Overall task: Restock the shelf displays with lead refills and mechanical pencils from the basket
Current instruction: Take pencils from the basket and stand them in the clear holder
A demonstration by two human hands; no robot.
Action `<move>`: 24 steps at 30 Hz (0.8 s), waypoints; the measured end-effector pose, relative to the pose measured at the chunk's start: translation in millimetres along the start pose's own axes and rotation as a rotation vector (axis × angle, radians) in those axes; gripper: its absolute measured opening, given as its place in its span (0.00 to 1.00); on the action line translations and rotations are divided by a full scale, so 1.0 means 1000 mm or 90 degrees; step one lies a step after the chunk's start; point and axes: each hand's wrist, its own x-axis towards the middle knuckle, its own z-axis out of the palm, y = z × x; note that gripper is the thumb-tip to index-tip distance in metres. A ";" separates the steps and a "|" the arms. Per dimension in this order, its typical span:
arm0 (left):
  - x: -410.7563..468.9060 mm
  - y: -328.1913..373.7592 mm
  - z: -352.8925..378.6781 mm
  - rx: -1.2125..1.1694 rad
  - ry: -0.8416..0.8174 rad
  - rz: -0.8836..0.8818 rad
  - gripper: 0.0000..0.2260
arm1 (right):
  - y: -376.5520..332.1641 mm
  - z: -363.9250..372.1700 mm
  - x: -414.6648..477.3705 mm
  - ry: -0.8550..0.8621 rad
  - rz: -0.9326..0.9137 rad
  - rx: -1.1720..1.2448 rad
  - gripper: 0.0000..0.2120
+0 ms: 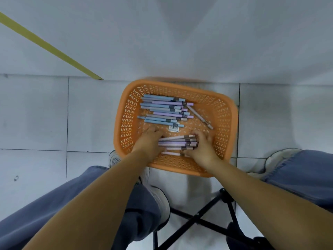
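Risk: near bundle (177,143) is loose, pencils not aligned, one lying apart toward basket's near edge; if lifted w/ uneven squeeze, likely a few slip out & drop back or roll onto the floor (36,114). Basket (232,123) sits at foot of a pale wall, no shelf in view, so the carry may be long – more chance of spills

Hands: left hand (148,141) cupped over bundle's left ends; right hand (202,147) curled round its right ends; both pressing inward, gathering it. Full grip or not – cannot tell, fingertips hidden

Basket contents: far pile (164,110) of blue/lilac pencils, approx parallel, toward far edge; single pencil (199,116) lying diagonal toward right edge; white tag (173,127) mid-basket; near bundle by near edge. Lead refills – none identifiable
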 end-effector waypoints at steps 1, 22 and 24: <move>0.000 0.000 -0.001 -0.008 0.000 0.001 0.25 | 0.001 0.001 -0.002 -0.002 0.010 0.040 0.30; 0.006 -0.005 -0.018 0.160 -0.258 0.006 0.31 | 0.000 -0.004 -0.005 -0.163 0.011 0.086 0.17; 0.007 -0.003 -0.018 0.164 -0.288 0.000 0.31 | -0.001 -0.007 -0.005 -0.173 0.016 0.094 0.17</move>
